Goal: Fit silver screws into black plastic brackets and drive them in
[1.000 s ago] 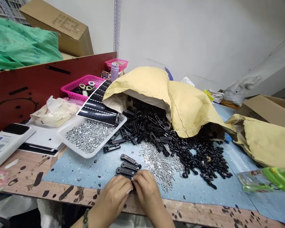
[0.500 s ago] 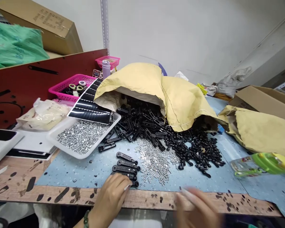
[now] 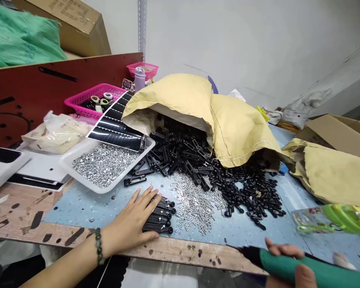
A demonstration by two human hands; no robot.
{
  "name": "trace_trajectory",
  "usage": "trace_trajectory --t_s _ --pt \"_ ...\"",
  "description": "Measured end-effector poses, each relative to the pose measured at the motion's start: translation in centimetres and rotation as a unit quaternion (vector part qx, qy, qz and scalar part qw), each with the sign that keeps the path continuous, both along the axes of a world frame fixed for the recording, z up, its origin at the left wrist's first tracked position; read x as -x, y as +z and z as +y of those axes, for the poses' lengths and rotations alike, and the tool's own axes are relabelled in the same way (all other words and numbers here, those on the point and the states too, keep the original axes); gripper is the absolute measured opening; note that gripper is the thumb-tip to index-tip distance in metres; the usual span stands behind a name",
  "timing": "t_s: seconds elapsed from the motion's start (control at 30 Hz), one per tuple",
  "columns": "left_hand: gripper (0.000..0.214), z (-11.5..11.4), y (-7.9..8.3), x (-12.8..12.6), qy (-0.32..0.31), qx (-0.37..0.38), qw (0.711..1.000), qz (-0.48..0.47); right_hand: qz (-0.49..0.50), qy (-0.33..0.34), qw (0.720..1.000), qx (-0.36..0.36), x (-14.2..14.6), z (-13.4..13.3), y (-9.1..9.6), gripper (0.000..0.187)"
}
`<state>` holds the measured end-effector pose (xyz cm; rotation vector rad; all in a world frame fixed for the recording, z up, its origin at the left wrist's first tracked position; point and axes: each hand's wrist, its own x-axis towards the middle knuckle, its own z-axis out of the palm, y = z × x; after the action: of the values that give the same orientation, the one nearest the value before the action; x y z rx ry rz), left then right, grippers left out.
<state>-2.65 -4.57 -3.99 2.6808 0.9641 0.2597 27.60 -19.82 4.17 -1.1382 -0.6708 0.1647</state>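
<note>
My left hand (image 3: 138, 220) lies flat with its fingers spread over the left ends of several black slotted plastic parts (image 3: 160, 218), which sit side by side near the table's front edge. In my right hand (image 3: 288, 256), at the lower right, is a green electric screwdriver (image 3: 315, 268), its dark tip pointing left over the table edge. Right of the row lies a loose pile of small silver screws and nuts (image 3: 196, 204). Behind it, more black plastic parts (image 3: 180, 156) spill from a yellow paper sack (image 3: 174, 92).
A white tray (image 3: 66, 170) of silver nuts stands left, under a black-striped sheet (image 3: 117, 128). A second sack (image 3: 243, 132) spills small black parts (image 3: 255, 192). A green-lidded bottle (image 3: 312, 220) lies right. A pink basket (image 3: 78, 105) holds scissors.
My left hand has moved up and left and flattened, fingers spreading across the black parts. My right hand, blurred and without a visible tool before, now holds the green screwdriver farther right.
</note>
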Motion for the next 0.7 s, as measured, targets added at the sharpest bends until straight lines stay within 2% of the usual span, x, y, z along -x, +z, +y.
trace_trajectory --t_s 0.03,0.1,0.2,0.3,0.47,0.7 --pt "0.093 -0.2 0.0 0.0 0.006 0.003 1.0 0.002 0.019 0.012 0.999 -0.027 1.1 1.3 0.5 0.034" --pt "0.093 -0.6 -0.1 -0.1 0.013 0.007 1.0 0.001 0.042 0.084 0.996 -0.004 3.5 4.0 1.3 0.036" --pt "0.09 -0.7 -0.1 -0.1 0.008 0.008 1.0 -0.012 0.027 0.187 0.982 0.002 6.8 7.6 2.0 0.028" --pt "0.083 -0.6 -0.4 0.0 -0.004 0.007 1.0 -0.026 -0.004 0.238 0.971 -0.012 9.6 10.0 1.7 0.021" --pt "0.08 -0.7 -0.8 0.0 0.0 0.024 0.999 -0.038 -0.015 0.285 0.958 -0.034 12.4 12.3 0.4 0.009" --pt "0.083 -0.8 -1.0 0.0 0.003 0.053 0.997 -0.058 -0.033 0.324 0.945 -0.042 12.8 13.3 -0.3 0.007"
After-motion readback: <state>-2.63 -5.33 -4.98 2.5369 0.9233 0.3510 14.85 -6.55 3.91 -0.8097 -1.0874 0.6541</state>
